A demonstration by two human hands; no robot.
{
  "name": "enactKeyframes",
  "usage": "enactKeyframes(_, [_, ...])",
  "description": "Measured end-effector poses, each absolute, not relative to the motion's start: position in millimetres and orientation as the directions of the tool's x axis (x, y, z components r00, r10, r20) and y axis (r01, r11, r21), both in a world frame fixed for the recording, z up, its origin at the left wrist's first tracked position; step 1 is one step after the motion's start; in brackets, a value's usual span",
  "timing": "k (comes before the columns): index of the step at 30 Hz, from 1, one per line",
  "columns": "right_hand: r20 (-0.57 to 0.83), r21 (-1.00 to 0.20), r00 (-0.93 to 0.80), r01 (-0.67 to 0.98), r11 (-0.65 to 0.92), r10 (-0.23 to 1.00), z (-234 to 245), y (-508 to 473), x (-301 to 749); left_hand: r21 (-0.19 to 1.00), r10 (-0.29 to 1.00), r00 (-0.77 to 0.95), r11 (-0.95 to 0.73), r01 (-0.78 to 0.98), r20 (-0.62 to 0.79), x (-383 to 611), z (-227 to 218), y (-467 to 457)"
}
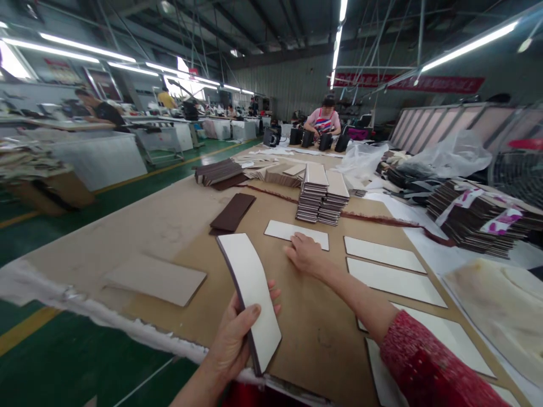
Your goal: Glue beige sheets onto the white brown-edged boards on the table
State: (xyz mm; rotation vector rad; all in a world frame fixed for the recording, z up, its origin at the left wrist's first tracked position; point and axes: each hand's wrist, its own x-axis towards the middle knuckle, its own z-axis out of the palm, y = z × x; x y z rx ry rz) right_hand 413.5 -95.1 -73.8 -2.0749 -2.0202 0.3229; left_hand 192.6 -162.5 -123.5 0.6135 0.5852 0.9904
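Note:
My left hand (237, 330) is closed around a small stack of white rectangular panels (252, 294) with dark edges, held tilted above the near table edge. Its thumb presses on the top face and the fingertips show past the right side. My right hand (305, 252) reaches forward, its bent fingers on a single white panel (278, 228) lying on the table. Two more white panels, a farther one (384, 254) and a nearer one (394, 281), lie to the right of that hand. Others are partly hidden under my right forearm.
Dark brown strips (233, 213) and a beige sheet (161, 280) lie left on the brown table cover (169, 226). Stacked panels (313, 192) stand ahead, bundled dark pieces (483, 217) at right. Another person (324, 120) works beyond, near black objects.

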Motion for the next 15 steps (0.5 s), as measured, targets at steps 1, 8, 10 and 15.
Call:
enactKeyframes(1, [0.002, -0.377, -0.017, 0.926, 0.017, 1.000, -65.4, -101.5, 405.9, 0.706, 0.888, 0.435, 0.406, -0.581, -0.153, 192.3, -124.2, -162.5])
enactKeyframes(8, [-0.148, -0.954, -0.263, 0.292, -0.067, 0.953, -39.6, -148.9, 351.8, 0.724, 0.913, 0.396, 0.339, -0.600, -0.100, 200.1, -115.0, -164.0])
enactKeyframes(10, [-0.156, -0.949, -0.221, 0.304, -0.084, 0.963, -43.6, -152.5, 345.1, 0.733, 0.918, 0.390, 0.309, -0.606, -0.065, 202.7, -112.7, -163.8])
enactKeyframes(15, [-0.109, -0.946, -0.193, 0.321, -0.042, 0.975, -46.7, -150.2, 342.4, 0.740, 0.914, 0.402, 0.302, -0.601, -0.046, 203.8, -112.3, -161.7])
